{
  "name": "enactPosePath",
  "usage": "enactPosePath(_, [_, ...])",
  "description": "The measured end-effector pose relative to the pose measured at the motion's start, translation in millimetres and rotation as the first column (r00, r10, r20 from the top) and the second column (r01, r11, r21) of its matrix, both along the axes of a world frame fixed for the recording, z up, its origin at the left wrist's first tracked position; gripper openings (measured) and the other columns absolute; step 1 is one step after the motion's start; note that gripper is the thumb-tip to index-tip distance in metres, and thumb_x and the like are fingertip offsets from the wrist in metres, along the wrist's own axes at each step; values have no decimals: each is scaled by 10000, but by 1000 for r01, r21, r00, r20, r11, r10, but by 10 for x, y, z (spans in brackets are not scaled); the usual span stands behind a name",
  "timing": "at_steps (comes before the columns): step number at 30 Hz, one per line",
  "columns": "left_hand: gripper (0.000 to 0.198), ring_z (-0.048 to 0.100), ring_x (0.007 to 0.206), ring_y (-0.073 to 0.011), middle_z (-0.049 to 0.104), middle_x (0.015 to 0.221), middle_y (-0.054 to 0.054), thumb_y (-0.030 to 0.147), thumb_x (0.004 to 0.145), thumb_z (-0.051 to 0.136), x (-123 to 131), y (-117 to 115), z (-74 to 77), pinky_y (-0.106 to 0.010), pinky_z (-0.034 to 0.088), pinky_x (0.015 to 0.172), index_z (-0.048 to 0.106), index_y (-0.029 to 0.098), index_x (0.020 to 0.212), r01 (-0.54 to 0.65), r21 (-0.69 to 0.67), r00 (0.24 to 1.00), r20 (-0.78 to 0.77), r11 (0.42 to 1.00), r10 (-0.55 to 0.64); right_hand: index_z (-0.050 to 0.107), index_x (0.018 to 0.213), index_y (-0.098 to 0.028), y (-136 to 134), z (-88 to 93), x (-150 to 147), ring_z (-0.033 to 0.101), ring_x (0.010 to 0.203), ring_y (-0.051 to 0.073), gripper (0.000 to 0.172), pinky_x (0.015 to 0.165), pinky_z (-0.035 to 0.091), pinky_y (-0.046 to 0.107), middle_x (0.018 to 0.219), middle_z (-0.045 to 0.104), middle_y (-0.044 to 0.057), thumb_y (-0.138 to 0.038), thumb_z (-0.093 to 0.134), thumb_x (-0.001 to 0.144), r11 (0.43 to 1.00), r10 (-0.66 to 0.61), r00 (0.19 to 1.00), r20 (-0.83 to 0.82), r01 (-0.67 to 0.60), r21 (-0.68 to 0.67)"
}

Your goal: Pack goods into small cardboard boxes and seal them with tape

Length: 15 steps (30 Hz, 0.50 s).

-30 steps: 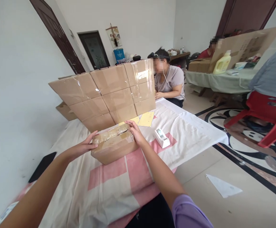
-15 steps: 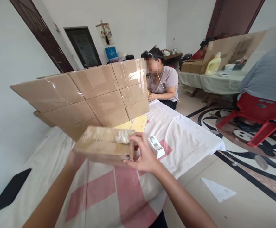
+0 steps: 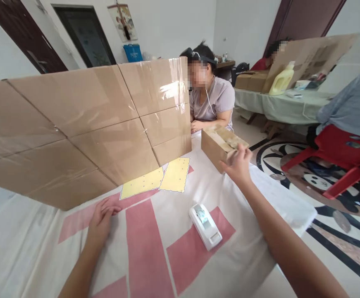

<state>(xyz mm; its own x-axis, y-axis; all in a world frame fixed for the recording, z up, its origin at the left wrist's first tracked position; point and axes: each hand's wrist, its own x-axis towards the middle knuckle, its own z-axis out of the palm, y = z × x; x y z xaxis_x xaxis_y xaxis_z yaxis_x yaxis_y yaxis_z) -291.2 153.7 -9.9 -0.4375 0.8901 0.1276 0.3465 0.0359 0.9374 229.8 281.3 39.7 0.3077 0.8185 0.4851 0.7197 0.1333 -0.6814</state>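
At the right side of the table, my right hand (image 3: 239,164) grips the near end of a small taped cardboard box (image 3: 215,145), its thumb on the side and its fingers over the top edge. My left hand (image 3: 101,216) rests on the cloth at the left with loosely bent fingers and nothing in it. Between the hands lies a white tape dispenser (image 3: 205,225). Two yellow dotted paper pieces (image 3: 175,174) lie flat beside the foot of the cardboard wall.
A tall wall of taped cardboard boxes (image 3: 105,120) stands across the left and back of the cloth-covered table (image 3: 145,244). Behind it sits a co-worker (image 3: 213,101). Farther right are a red plastic chair (image 3: 337,153) and another table with a yellow jug (image 3: 282,79).
The small cardboard box has moved from between both hands to the right side of the table. My left hand has let go of it and come down on the cloth. The camera view has shifted.
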Motion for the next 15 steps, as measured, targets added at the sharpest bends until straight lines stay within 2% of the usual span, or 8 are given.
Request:
enactPosePath(2, [700, 680, 862, -230, 738, 843, -10, 499, 791, 722, 4, -54, 19, -381, 533, 893, 490, 246, 1401, -36, -14, 999, 7, 999, 37, 64, 1662, -135, 234, -146, -152, 87, 1607, 456, 1184, 1190, 338, 603, 1684, -14, 305, -517, 743, 769, 988, 139, 989, 44, -136, -66])
enactPosePath(3, [724, 680, 866, -229, 735, 840, -4, 492, 795, 728, -1, -83, 26, -378, 538, 890, 470, 262, 1430, -56, -19, 998, 14, 998, 56, 3, 1674, -153, 293, -206, -229, 44, 1625, 434, 1170, 1198, 335, 596, 1712, -83, 285, -504, 710, 810, 979, 186, 981, 62, -180, -101])
enactPosePath(5, [756, 679, 894, -230, 730, 856, 2, 481, 814, 728, -25, -132, 27, -379, 540, 908, 431, 295, 1484, -90, -37, 995, 28, 995, 91, 8, 1689, -197, 326, -287, -348, 89, 1636, 392, 1035, 1204, 357, 561, 1747, -114, 226, -452, 621, 896, 953, 252, 963, 96, -229, -201])
enactPosePath(8, [768, 679, 973, -239, 730, 902, 0, 496, 840, 714, -69, -168, 15, -403, 520, 986, 407, 326, 1524, -100, -83, 994, 45, 992, 104, 191, 1687, -255, 288, -316, -415, 278, 1593, 380, 805, 1189, 406, 508, 1771, -11, 171, -377, 525, 964, 898, 298, 936, 190, -207, -387])
enactPosePath(10, [777, 682, 1016, -252, 730, 914, 0, 520, 836, 719, -84, -170, 9, -421, 506, 1022, 413, 337, 1526, -84, -109, 995, 51, 991, 90, 278, 1669, -272, 267, -300, -421, 329, 1569, 390, 716, 1192, 405, 498, 1769, 71, 160, -377, 486, 992, 877, 294, 916, 272, -145, -458])
enactPosePath(15, [744, 685, 953, -250, 742, 902, 2, 534, 810, 737, -71, -158, 18, -396, 544, 928, 464, 338, 1473, -55, -82, 996, 65, 995, 60, 243, 1679, -294, 277, -303, -462, 327, 1565, 379, 673, 1240, 311, 538, 1719, 295, 145, -439, 398, 1040, 882, 234, 839, 490, 29, -470])
